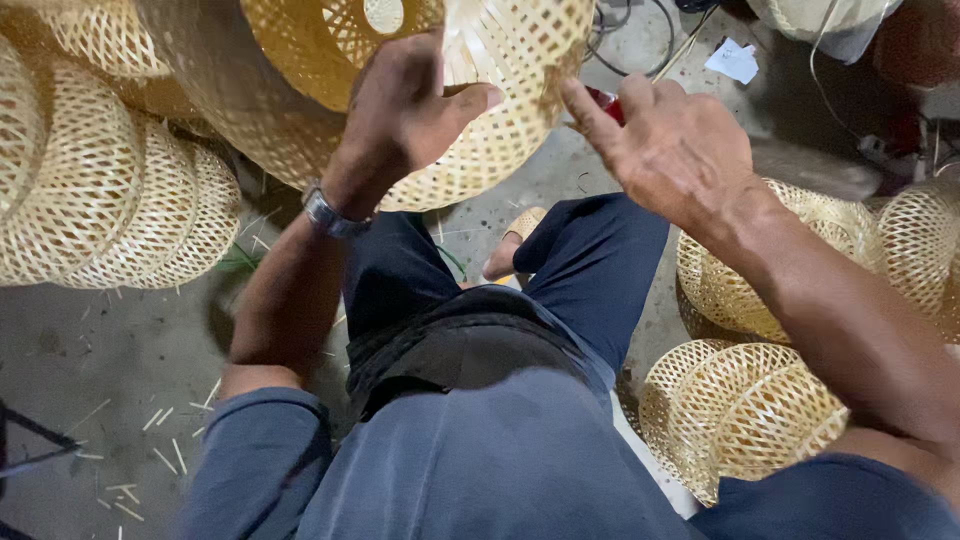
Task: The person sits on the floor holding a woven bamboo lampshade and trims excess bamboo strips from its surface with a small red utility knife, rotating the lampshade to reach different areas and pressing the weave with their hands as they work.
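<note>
A large open-weave bamboo basket [500, 110] hangs in front of me, above my knees. My left hand [405, 115], with a wristwatch [325, 213] on the wrist, grips its near wall, thumb pressed against the weave. To the right of the basket my right hand [670, 145] is held with fingers spread and the forefinger tip touching the basket's edge; it holds nothing that I can see. A small red object [605, 103] shows just behind that hand. I sit in dark blue trousers [590, 260] and a blue shirt.
Stacked woven baskets [110, 190] lie at the left, more baskets [740, 405] at the right by my leg. Bamboo slivers [160, 455] litter the concrete floor. Cables [640, 40] and a paper scrap [733, 60] lie at the top. A sandalled foot [512, 245] shows between my knees.
</note>
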